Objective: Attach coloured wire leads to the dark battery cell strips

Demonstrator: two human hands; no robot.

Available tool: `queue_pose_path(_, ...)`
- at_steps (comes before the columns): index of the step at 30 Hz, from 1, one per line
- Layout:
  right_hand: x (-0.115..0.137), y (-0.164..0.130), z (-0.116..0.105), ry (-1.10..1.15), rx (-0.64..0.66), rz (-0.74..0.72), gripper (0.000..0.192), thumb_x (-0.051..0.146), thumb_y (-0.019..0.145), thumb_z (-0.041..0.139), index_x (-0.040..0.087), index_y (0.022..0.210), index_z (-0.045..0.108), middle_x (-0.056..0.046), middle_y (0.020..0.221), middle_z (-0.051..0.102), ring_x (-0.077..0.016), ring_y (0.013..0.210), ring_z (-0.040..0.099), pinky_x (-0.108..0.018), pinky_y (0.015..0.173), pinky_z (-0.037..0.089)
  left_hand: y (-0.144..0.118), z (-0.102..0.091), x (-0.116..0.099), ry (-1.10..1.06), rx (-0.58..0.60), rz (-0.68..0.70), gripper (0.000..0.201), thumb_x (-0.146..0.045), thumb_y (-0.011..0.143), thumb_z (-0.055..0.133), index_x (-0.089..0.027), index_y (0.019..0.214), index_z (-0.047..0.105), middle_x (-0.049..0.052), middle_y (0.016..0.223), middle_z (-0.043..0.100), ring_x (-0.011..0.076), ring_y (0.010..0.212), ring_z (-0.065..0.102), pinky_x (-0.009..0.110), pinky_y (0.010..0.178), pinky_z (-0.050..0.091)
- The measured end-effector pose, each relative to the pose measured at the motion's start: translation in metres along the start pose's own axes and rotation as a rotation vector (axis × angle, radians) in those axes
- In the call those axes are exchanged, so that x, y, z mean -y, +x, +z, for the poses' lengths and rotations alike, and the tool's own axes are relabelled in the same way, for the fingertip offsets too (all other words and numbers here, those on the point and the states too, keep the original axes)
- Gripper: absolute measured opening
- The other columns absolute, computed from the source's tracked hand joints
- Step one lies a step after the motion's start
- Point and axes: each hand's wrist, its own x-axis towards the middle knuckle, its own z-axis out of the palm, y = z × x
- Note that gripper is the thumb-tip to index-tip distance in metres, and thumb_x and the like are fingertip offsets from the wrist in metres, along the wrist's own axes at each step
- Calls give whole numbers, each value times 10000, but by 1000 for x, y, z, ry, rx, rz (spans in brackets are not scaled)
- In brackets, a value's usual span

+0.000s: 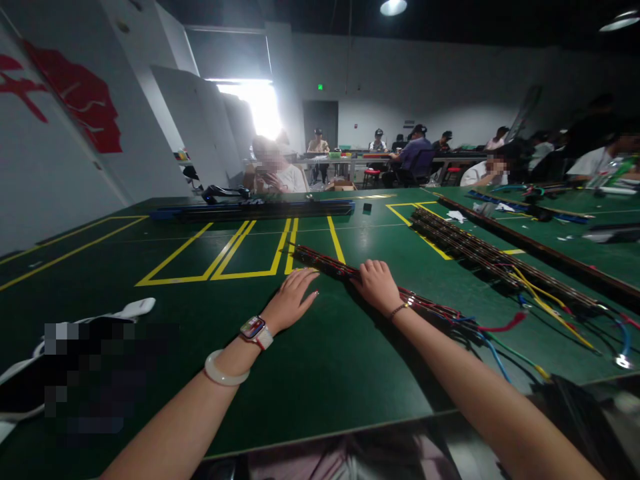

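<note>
A long, thin bundle of dark and red wires (325,263) lies slantwise on the green table, its far end pointing up and left. My right hand (377,285) is closed over the middle of this wire bundle, fingers curled round it. Just left of the bundle, my left hand (295,298) rests low over the table with its fingers stretched out and thumb apart; nothing shows in it. Towards the right the bundle spreads into loose leads, among them a red lead (503,325) and a blue lead (496,357).
Thicker wire bundles (465,250) lie at the right, with yellow leads. Dark bars (260,210) stretch along the table's far side. Yellow tape lines (245,274) mark the green tabletop (340,380). A phone-like device with a white cable (137,308) lies at left. Several people sit beyond.
</note>
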Motion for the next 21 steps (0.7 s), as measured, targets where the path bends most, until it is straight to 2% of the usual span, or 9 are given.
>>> queue_pose_path(4, 16, 12, 2, 62, 1, -79, 361, 431, 919, 391, 116, 951, 566, -124, 930, 552, -250, 885, 434, -366, 821, 288, 0, 3, 4, 11, 13, 4, 467, -379, 924, 363, -214, 1361, 360, 75, 1423, 392, 198, 1349, 294, 442, 1133, 215)
queue_pose_path(10, 44, 29, 5, 148, 5, -170, 421, 479, 919, 366, 113, 984, 563, -131, 979, 561, -252, 916, 447, -382, 862, 296, 1, 7, 8, 33, -25, -32, 459, -386, 938, 313, -185, 1345, 385, 85, 1413, 411, 182, 1351, 290, 433, 1144, 170)
queue_pose_path(13, 67, 40, 5, 200, 20, -214, 410, 468, 917, 373, 113, 999, 560, -137, 991, 557, -262, 940, 447, -393, 873, 304, 0, 12, 14, 27, -44, -109, 455, -396, 942, 281, -191, 1327, 409, 88, 1403, 427, 190, 1350, 294, 449, 1136, 173)
queue_pose_path(17, 99, 59, 6, 257, 32, -265, 320, 324, 923, 366, 103, 1061, 553, -148, 1012, 559, -263, 933, 453, -392, 852, 329, -3, 17, 26, 14, -83, -228, 471, -415, 942, 255, -161, 1295, 437, 120, 1356, 477, 218, 1328, 336, 484, 1119, 188)
queue_pose_path(21, 132, 79, 10, 307, -8, -321, 362, 255, 924, 339, 76, 1202, 487, -163, 1099, 557, -262, 957, 462, -392, 853, 346, -3, 17, 34, -10, -207, -344, 476, -408, 945, 235, -131, 1286, 419, 164, 1327, 490, 239, 1318, 351, 521, 1103, 200)
